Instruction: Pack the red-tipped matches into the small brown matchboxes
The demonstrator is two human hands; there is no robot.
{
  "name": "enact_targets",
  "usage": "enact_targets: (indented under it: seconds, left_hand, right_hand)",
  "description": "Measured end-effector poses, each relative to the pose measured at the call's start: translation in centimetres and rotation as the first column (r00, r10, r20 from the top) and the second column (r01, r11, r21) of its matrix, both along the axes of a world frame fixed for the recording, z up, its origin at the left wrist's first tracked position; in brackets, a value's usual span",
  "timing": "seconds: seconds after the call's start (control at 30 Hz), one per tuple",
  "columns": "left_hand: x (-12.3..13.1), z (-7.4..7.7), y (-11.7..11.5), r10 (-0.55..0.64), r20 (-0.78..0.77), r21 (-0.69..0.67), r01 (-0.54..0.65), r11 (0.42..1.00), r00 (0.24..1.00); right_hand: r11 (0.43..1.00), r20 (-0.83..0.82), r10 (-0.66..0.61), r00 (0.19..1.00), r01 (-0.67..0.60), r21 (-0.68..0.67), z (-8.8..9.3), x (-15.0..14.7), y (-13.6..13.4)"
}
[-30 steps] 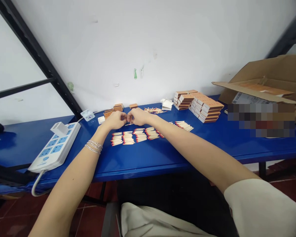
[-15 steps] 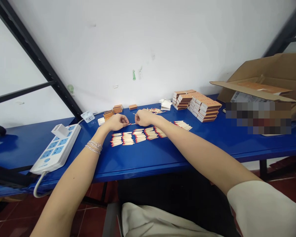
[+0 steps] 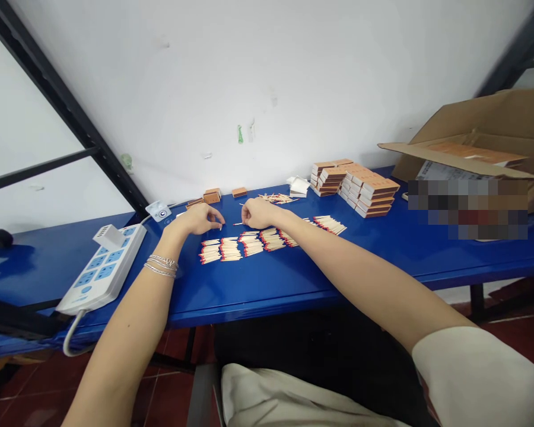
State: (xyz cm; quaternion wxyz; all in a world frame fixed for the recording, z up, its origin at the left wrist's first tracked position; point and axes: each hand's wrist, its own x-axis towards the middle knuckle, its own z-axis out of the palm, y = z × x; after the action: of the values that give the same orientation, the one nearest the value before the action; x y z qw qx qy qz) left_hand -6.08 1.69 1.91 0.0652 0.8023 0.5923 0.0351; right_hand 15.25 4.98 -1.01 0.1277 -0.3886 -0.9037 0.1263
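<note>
My right hand [image 3: 258,213] is closed in a pinch on a match [image 3: 237,224], whose tip points left. A second thin stick pokes out by its upper knuckles. To the left, my left hand [image 3: 201,219] has thumb and forefinger drawn together over the table. A tiny pale bit shows at its fingertips, too small to name. Just below both hands lie several bundles of matches [image 3: 231,249] in a row, red heads mostly toward the left. My right forearm partly covers the row. Behind my right hand is a loose heap of matches [image 3: 277,198].
Matchboxes [image 3: 367,185] are stacked at the back right, beside white box trays [image 3: 298,187]. A few more matchboxes [image 3: 212,196] lie near the wall. A power strip [image 3: 107,264] is on the left; an opened cardboard box [image 3: 460,127] stands on the right of the blue table [image 3: 267,287].
My left hand has drawn back leftward, away from the match in my right hand, widening the gap between them. The right hand has barely shifted.
</note>
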Motion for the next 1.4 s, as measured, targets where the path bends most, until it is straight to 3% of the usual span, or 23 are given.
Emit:
enact_targets:
  seconds: [0.23, 0.5, 0.93, 1.03, 1.2, 1.3, 1.4]
  left_hand:
    - [-0.9, 0.0, 0.1, 0.097, -0.073, -0.008, -0.098, 0.995, 0.993]
    - [-1.8, 0.1, 0.0, 0.177, -0.118, -0.126, -0.192, 0.973, 0.977]
    - [1.0, 1.7, -2.2, 0.167, -0.284, -0.252, -0.242, 0.937, 0.944]
    - [0.9, 2.0, -2.4, 0.151, -0.258, -0.283, -0.224, 0.933, 0.954]
    - [0.6, 1.9, -2.1, 0.120, -0.210, -0.327, -0.186, 0.926, 0.970]
    - [0.5, 1.4, -1.8, 0.112, -0.176, -0.284, -0.159, 0.946, 0.978]
    - [0.5, 0.7, -1.3, 0.095, -0.107, -0.202, -0.116, 0.973, 0.990]
  right_hand:
    - [0.995, -0.038, 0.097, 0.995, -0.098, -0.021, 0.2, -1.7, -1.3]
    - [0.984, -0.059, 0.157, 0.986, -0.162, -0.079, 0.0, -2.4, -1.7]
    - [0.973, 0.002, 0.193, 0.981, -0.192, -0.129, 0.9, -1.5, -2.3]
    - [0.990, -0.074, 0.119, 0.990, -0.124, -0.072, 1.0, -0.9, -1.1]
    - [0.987, -0.099, -0.156, 0.983, 0.160, 0.034, 1.2, 1.8, 1.7]
    - [0.955, -0.077, -0.284, 0.956, 0.289, 0.062, 1.0, 3.4, 2.9]
    - [0.950, -0.070, -0.309, 0.948, 0.311, 0.027, 0.4, 3.9, 3.5]
